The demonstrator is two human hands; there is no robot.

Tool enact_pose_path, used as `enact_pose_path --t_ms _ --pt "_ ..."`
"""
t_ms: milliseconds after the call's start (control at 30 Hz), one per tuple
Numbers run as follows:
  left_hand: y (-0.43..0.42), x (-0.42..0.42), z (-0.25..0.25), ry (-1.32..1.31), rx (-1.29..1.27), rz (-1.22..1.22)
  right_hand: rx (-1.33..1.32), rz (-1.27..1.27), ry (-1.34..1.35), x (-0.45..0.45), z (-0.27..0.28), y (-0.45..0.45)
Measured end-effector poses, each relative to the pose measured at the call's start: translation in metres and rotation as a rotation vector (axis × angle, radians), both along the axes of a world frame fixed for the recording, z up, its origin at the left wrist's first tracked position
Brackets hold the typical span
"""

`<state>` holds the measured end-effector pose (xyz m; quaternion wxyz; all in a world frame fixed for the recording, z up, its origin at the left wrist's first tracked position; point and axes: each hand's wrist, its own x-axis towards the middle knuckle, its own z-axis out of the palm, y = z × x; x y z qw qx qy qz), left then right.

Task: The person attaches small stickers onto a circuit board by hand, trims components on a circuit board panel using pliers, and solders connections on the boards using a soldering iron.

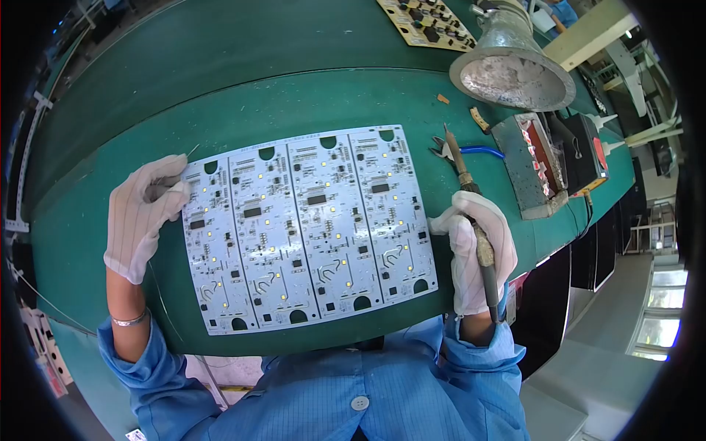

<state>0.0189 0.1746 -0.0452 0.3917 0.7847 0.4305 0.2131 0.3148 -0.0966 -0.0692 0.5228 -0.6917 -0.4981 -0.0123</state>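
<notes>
A white circuit board panel [309,228] in four joined strips lies on the green mat, dotted with small chips and LEDs. At its left edge is my left hand [149,209] in a striped white glove, fingers curled and pinched round a thin solder wire [193,149]. The wire's tip pokes out above the fingers, and its tail hangs down past the wrist. My right hand [482,246], gloved too, grips a soldering iron [485,257] by the handle, tip pointing up and away from me. Its fingertips are by the panel's right edge.
Blue-handled cutters [478,151] lie behind the iron. To the right stand a metal box [526,165] and a black soldering station [588,158]. A metal fume funnel [515,70] hangs at the back right. Another populated board [430,23] sits at the far edge.
</notes>
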Motion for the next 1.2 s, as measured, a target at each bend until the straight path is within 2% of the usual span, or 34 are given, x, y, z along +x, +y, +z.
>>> enact_pose_path --t_ms 33,133,233,367,467,567,867,1000,1200 --pt "0.002 -0.002 -0.002 -0.019 0.011 -0.021 0.045 -0.001 0.011 0.001 -0.001 0.000" --pt "0.004 0.000 -0.007 -0.079 -0.053 0.164 0.015 -0.052 0.053 0.001 0.004 -0.002" --pt "0.004 -0.001 -0.008 -0.199 -0.067 0.220 0.040 -0.058 0.120 0.002 0.004 -0.002" --pt "0.010 -0.007 -0.016 -0.204 0.048 0.167 0.077 -0.085 0.225 0.004 0.004 -0.002" --pt "0.009 -0.002 -0.012 -0.234 -0.003 0.222 0.079 -0.092 0.261 0.005 0.007 -0.002" --pt "0.003 0.008 -0.004 -0.143 0.011 0.295 0.044 -0.083 0.248 0.008 0.010 -0.002" --pt "0.017 0.001 -0.005 0.018 0.019 0.189 0.100 -0.066 0.276 0.005 0.013 -0.001" --pt "0.019 0.001 -0.004 0.030 0.030 0.181 0.116 -0.065 0.362 0.002 0.013 0.000" --pt "0.015 0.004 -0.002 0.020 0.038 0.165 0.116 -0.067 0.340 0.002 0.009 -0.002"
